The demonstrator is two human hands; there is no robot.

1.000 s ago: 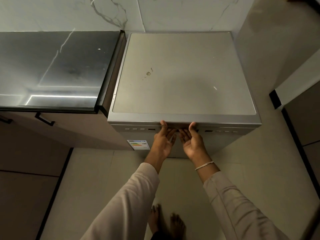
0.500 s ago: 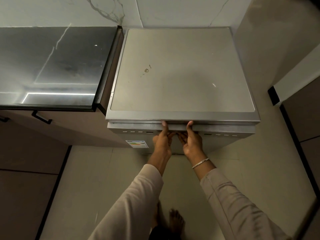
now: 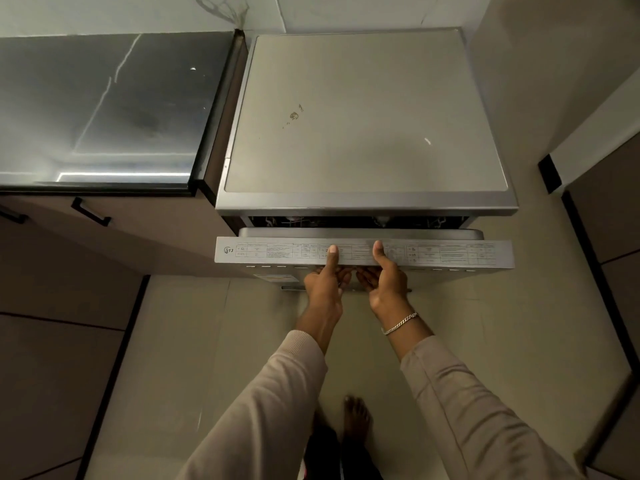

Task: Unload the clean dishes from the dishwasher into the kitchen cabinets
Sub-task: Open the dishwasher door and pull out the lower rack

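A grey freestanding dishwasher (image 3: 363, 126) stands in front of me, seen from above. Its door (image 3: 450, 252) is tilted out a little, so the printed top edge shows and a dark gap opens behind it with bits of rack visible. My left hand (image 3: 325, 278) and my right hand (image 3: 384, 277) grip the middle of the door's top edge side by side. Both thumbs lie on top of the edge and the fingers curl under it. No dishes can be made out inside.
A glossy dark countertop (image 3: 100, 109) adjoins the dishwasher on the left, with brown cabinet fronts and black handles (image 3: 90, 212) below it. A wall and a dark door panel (image 3: 609, 209) stand close on the right. My bare feet (image 3: 355, 415) are on the tiled floor.
The dishwasher door has swung outward from nearly shut to a clear gap, pulled by both hands. The camera view has drifted slightly down and back.
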